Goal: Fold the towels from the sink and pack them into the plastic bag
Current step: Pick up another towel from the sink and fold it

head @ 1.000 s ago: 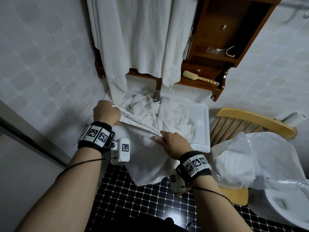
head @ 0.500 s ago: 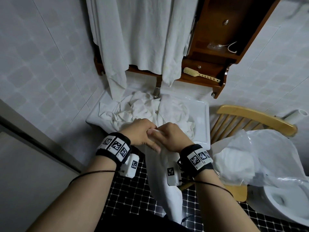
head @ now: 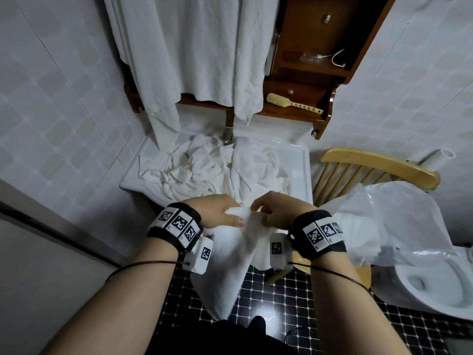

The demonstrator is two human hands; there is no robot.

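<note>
Floor: black mosaic tiles (head: 281, 298) with a bright glare, nearest the camera.
Hands: left hand (head: 217, 211) and right hand (head: 279, 210) meet at the sink's front edge, the fingers of both gripping one white towel (head: 230, 257) that hangs toward the floor.
Sink: white sink (head: 305, 170) heaped with crumpled towels (head: 202, 165).
Right side: plastic bag (head: 399, 208) lies open on a wooden chair (head: 376, 162), with white cloth inside and a toilet (head: 430, 290) beside it.
Wall: pale wall tiles (head: 64, 98), a wooden shelf unit (head: 299, 42) holding a brush (head: 291, 103), and hanging cloths (head: 199, 47).

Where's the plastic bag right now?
In the head view, the plastic bag sits on the right, on the wooden chair beside the sink, just above the toilet bowl in the picture.
</note>
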